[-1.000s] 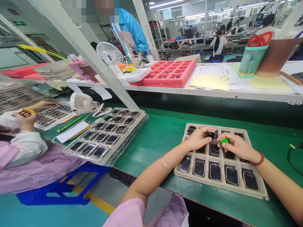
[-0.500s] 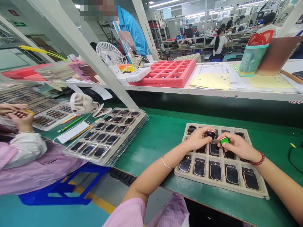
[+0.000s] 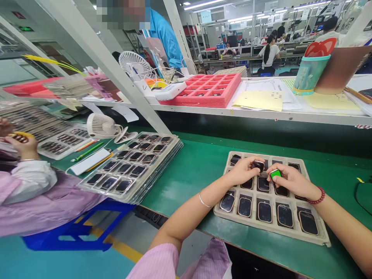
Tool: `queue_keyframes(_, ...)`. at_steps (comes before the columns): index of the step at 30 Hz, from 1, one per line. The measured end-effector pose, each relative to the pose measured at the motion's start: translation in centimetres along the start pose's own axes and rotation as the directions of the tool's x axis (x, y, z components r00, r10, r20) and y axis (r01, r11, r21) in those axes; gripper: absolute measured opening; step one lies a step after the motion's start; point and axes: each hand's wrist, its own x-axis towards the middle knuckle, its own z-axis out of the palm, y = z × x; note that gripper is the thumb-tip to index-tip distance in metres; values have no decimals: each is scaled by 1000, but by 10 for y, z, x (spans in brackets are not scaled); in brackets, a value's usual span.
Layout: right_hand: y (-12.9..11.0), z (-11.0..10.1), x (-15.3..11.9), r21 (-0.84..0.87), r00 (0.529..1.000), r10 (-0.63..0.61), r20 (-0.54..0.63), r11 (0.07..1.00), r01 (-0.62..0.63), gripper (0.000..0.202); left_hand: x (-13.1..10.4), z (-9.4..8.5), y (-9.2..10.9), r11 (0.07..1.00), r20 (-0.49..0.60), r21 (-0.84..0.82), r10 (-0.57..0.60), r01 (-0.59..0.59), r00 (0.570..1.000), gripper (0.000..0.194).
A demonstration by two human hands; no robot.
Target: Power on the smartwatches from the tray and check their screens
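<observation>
Over the back half of a beige tray [image 3: 241, 221], my left hand [image 3: 244, 170] pinches a dark-screened watch face [image 3: 258, 166]. Close beside it on the right, my right hand [image 3: 293, 180] holds another watch face [image 3: 276, 174] whose screen glows green. The two held pieces are slightly apart. Several dark watch faces lie in the tray's compartments, with a full front row such as this one [image 3: 264, 211]. My hands hide parts of the back rows.
Left of me stands a stack of clear trays [image 3: 130, 166] with watch faces, near a small white fan [image 3: 100, 126]. A person's hand [image 3: 26, 147] works at far left. The shelf [image 3: 255, 114] ahead bears a red foam tray [image 3: 212, 89] and a teal cup [image 3: 310, 73].
The neighbouring person's hands at far left have moved apart and a little left. My own hands have hardly moved and keep the same two watch faces.
</observation>
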Motion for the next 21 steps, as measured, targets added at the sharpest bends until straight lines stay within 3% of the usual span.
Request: queue_keyframes(21, 1, 0, 0, -20, 1000, 2, -2, 1000, -2, 18, 1, 0, -3, 1000, 10, -22, 6, -6, 1000, 32)
